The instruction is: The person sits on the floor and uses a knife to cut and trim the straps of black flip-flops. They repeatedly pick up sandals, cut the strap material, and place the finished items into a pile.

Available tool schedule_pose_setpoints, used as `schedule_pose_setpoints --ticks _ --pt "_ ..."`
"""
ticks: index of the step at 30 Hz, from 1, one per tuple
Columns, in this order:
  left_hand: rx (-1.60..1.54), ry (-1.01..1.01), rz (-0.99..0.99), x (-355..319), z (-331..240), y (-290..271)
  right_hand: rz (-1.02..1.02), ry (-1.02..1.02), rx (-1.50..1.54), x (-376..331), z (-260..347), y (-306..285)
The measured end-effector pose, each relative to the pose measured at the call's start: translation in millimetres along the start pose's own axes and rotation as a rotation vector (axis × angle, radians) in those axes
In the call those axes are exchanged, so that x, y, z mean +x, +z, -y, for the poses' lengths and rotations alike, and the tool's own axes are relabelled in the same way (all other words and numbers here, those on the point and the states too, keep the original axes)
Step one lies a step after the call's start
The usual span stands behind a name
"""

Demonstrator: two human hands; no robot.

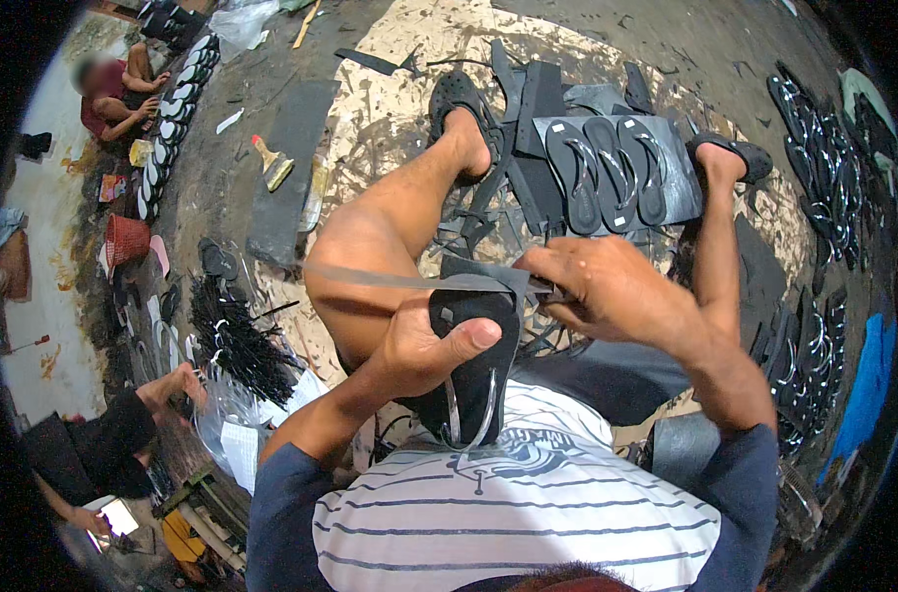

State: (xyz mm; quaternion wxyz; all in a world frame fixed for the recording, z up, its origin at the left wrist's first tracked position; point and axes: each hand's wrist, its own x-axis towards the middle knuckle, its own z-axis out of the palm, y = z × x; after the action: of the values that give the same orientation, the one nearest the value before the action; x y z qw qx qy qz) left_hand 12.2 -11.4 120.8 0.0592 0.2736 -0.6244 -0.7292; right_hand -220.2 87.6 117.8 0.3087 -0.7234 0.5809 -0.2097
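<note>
My left hand [419,347] is closed around a black flip-flop [478,370], its thumb lying across the footbed. Silver-edged thong straps point down toward my shirt. Dark sheet material [468,268] juts out past the sole's far end. My right hand [616,291] is closed at that end, just right of the flip-flop. From its fingers a long, thin grey knife blade [390,279] appears to run left across the sole's end and over my left knee; the fist hides any handle.
Three black flip-flops [607,176] lie on a dark sheet between my feet, among black offcuts [513,109]. A brush [271,163] rests on a dark board [289,187] to the left. Piled sandals [814,178] line the right. A person [118,99] sits far left beside rowed footwear [178,113]; another person's leg [163,390] is nearer.
</note>
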Motion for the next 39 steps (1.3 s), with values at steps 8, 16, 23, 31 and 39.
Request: schedule_pose_setpoints --ticks 8,16,23,31,39 --pt "0.133 -0.089 0.233 7.7 -7.4 7.1 0.388 -0.164 0.105 32.8 5.4 -42.0" --pt "-0.387 0.273 0.176 8.5 -5.4 -30.2 -0.384 0.059 0.403 -65.5 -46.1 -28.8" --pt "-0.54 0.46 -0.607 76.4 37.8 45.2 -0.602 0.235 0.386 -15.3 -10.1 87.8" --pt "-0.618 0.124 -0.686 55.5 50.0 53.3 -0.696 0.351 0.196 -10.3 -27.6 137.8" --pt "-0.624 0.255 -0.625 47.8 74.1 33.4 -0.279 0.198 0.092 3.4 -38.6 89.8"
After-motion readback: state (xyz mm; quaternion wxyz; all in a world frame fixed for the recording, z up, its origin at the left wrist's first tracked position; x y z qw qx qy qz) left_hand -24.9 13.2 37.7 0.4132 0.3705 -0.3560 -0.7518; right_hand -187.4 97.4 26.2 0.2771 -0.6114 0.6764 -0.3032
